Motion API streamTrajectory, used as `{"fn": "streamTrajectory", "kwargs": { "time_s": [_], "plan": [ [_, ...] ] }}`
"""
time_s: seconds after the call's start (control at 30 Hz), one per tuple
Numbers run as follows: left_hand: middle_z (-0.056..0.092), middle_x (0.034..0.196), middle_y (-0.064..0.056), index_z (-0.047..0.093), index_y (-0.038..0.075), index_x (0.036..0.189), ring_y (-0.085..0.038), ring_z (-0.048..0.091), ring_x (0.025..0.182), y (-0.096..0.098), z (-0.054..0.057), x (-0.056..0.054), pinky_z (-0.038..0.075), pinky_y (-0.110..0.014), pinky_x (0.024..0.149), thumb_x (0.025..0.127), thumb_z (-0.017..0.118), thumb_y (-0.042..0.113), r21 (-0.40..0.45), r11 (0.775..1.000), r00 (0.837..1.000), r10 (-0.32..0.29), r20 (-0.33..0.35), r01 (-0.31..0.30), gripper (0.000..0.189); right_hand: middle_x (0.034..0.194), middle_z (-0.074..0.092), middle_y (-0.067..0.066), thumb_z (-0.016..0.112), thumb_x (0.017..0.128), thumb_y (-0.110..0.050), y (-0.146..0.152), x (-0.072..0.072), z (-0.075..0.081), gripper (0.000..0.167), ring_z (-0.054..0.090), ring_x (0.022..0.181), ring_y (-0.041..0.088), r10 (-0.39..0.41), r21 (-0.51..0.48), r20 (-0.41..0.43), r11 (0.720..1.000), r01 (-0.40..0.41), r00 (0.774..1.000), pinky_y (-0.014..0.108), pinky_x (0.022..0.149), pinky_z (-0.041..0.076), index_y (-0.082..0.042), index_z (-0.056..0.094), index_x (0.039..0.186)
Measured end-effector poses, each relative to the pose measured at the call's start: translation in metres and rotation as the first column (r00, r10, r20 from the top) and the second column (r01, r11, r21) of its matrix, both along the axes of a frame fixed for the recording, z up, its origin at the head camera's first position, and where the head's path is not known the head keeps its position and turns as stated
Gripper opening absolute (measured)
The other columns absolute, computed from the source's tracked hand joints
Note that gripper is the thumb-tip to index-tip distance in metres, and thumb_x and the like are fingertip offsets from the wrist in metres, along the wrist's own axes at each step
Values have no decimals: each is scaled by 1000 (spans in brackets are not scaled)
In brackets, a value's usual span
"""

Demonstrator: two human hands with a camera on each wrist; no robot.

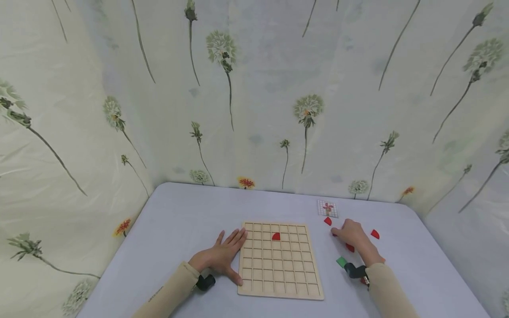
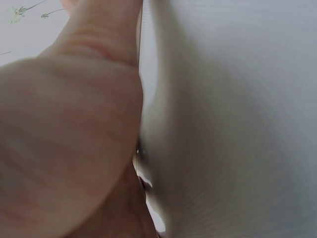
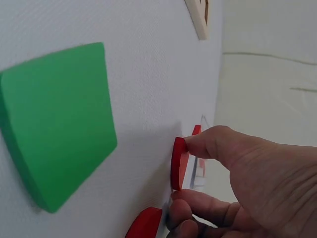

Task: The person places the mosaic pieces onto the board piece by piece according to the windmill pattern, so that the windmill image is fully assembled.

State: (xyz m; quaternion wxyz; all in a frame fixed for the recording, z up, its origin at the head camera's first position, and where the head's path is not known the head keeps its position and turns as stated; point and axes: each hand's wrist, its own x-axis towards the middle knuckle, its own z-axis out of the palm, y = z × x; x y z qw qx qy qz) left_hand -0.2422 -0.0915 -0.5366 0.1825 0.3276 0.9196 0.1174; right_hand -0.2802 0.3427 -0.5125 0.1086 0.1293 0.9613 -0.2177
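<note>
A wooden grid board [image 1: 278, 265] lies on the table, with one red quarter-circle piece [image 1: 276, 236] in an upper cell. My left hand [image 1: 222, 254] rests along the board's left edge, fingers spread and straight. To the right of the board, my right hand [image 1: 354, 234] pinches a red quarter-circle block [image 3: 179, 163] between thumb and fingers, just at the tabletop. Another red piece [image 3: 144, 224] lies below those fingers in the right wrist view. Close to that wrist camera is a green square block [image 3: 59, 124]. The left wrist view is mostly filled by the palm.
A small pattern card [image 1: 328, 208] with a red pinwheel figure lies behind the right hand. Red pieces [image 1: 328, 221] [image 1: 375, 234] are scattered around it. An orange bit [image 1: 383, 259] peeks out beside the right wrist. A flowered cloth [image 1: 254, 110] hangs behind the table.
</note>
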Motion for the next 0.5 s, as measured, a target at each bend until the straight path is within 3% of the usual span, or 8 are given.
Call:
{"fn": "streamTrajectory", "kwargs": {
  "time_s": [0.3,0.5],
  "plan": [
    [-8,164,-5,-2,10,156,-26,-7,151,1,3,3,-5,-59,117,62,74,72,-12,1000,1000,0,-9,0,136,80,55,14,60,90,-53,12,0,8,66,52,70,23,22,-9,-10,1000,-22,1000,30,57,43,10,53,111],
    [-6,164,-7,0,7,156,-28,-5,151,2,6,4,-4,-60,117,63,75,70,3,1000,1000,-5,-3,5,135,94,61,14,70,88,-26,19,-1,16,39,53,83,24,172,-72,-101,981,-180,980,34,70,52,4,57,110]
  ]
}}
